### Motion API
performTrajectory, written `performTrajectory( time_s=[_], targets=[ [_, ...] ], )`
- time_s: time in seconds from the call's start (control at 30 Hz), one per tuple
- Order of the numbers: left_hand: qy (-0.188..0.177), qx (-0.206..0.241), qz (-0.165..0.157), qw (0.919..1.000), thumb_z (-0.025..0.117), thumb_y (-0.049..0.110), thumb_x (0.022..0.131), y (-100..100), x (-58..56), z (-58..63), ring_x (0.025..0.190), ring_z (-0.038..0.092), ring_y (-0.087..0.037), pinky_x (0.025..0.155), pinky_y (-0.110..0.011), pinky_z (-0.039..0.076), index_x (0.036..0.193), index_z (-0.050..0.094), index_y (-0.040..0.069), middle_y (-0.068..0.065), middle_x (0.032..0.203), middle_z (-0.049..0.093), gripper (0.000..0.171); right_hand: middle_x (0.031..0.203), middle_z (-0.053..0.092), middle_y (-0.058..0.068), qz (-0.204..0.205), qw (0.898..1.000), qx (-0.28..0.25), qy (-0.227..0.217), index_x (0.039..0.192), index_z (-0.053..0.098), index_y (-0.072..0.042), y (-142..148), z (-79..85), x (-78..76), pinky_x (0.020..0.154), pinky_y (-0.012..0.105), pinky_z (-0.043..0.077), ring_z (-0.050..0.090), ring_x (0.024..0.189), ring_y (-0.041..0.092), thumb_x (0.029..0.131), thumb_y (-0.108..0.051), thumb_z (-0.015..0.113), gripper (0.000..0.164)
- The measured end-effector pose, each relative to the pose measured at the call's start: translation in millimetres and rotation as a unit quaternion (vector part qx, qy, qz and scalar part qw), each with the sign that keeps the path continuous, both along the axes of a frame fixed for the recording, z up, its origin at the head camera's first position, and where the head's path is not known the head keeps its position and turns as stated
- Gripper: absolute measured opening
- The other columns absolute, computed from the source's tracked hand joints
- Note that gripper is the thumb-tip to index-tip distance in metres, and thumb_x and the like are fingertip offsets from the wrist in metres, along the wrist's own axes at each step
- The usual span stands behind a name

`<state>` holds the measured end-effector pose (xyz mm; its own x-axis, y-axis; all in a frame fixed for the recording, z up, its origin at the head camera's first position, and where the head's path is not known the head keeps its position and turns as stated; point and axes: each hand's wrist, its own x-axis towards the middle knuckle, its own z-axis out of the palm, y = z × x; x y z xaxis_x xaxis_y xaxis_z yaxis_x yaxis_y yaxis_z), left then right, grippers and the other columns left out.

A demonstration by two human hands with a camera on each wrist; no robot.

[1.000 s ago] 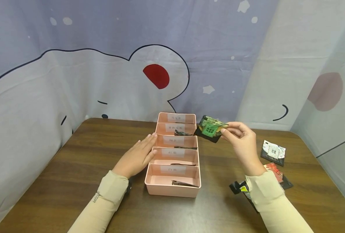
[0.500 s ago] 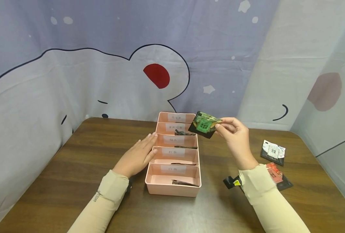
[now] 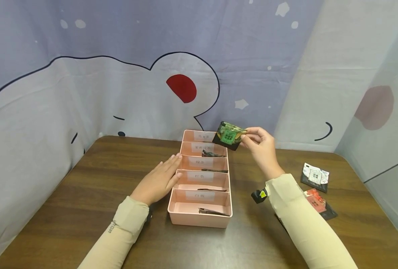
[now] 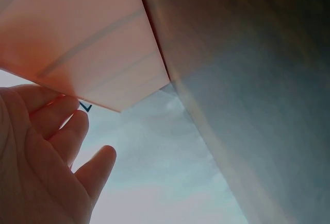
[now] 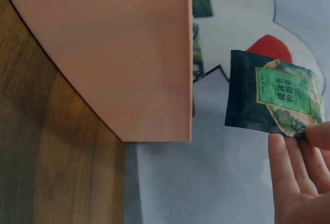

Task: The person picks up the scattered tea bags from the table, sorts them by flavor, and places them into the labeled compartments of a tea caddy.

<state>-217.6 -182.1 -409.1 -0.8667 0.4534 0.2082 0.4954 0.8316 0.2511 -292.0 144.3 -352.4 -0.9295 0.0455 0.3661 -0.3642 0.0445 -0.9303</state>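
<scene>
**Right hand holds a green packet above the far end of a pink box**

Your right thumb and fingers are clamped on one edge of the green packet, whose printed face is turned toward you. It is up in the air by the box's far right corner, and the right wrist view shows it apart from the box, past the rim.

Your left hand lies along the box's left side. Its fingers are extended, with the thumb spread from them, and the fingertips touch the side near the rim, gripping nothing.

The box stands on the brown tabletop and runs away from you in five compartments, each with a white label on its back wall. In the nearest compartment, a dark packet sits at the right; more dark packets show in the compartments behind it.

To your right, a white packet lies on the tabletop, with a red packet nearer you, partly covered by your sleeve. A patterned cloth hangs behind the tabletop.
</scene>
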Motion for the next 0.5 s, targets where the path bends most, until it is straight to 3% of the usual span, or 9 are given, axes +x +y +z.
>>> performTrajectory(
  time_s=[0.23,0.5],
  targets=[
    [-0.001,0.001,0.0,1.0,0.038,0.039,0.11,1,0.6,0.8,0.153,0.023,-0.027,0.123,-0.05,0.022,0.159,0.028,0.003,-0.009,0.165,0.027,0.062,0.101,0.07,0.028,-0.007,0.999,0.043,0.028,0.109,0.063,0.014,-10,-0.2,-13.5,0.077,0.025,0.062,0.07,0.078,0.007,0.093,0.004,0.068,0.02],
    [0.001,0.0,-0.001,1.0,0.037,0.04,0.11,1,0.2,0.7,0.153,0.023,-0.027,0.123,-0.053,0.024,0.159,0.027,0.003,-0.01,0.165,0.026,0.062,0.106,0.069,0.029,-0.014,0.996,0.07,0.058,0.109,0.067,0.012,-23,-0.9,-25.2,0.076,0.019,0.059,0.068,0.082,0.011,0.093,0.003,0.07,0.019]
  ],
)
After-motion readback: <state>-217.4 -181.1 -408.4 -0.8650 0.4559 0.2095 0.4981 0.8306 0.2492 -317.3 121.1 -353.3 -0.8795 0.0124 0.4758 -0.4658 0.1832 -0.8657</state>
